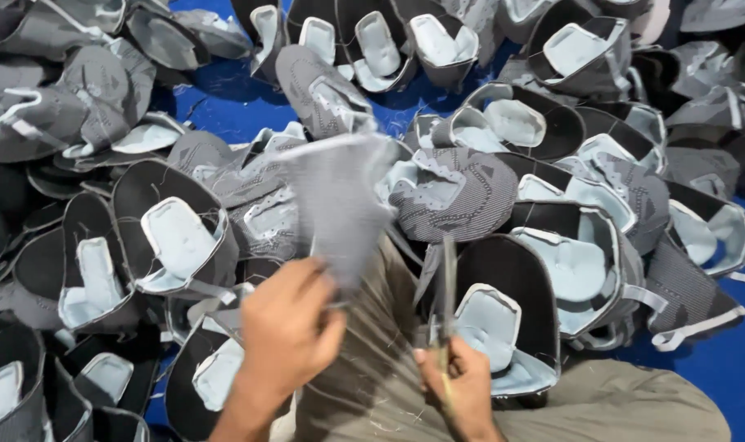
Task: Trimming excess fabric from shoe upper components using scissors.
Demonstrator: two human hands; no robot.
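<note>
My left hand (286, 323) grips the lower end of a grey knitted shoe upper (336, 196), held up and blurred in the middle of the view. My right hand (461, 385) is closed on a small pair of thread scissors (448, 286), blades pointing up, just right of the held piece. Both hands are above my lap, which is covered by olive trousers (626, 405) with loose thread bits on them.
Piles of grey and black shoe uppers with pale blue lining surround me: a heap at left (168, 237), another at right (569, 245) and more along the top (381, 41). They lie on a blue floor sheet (225, 102).
</note>
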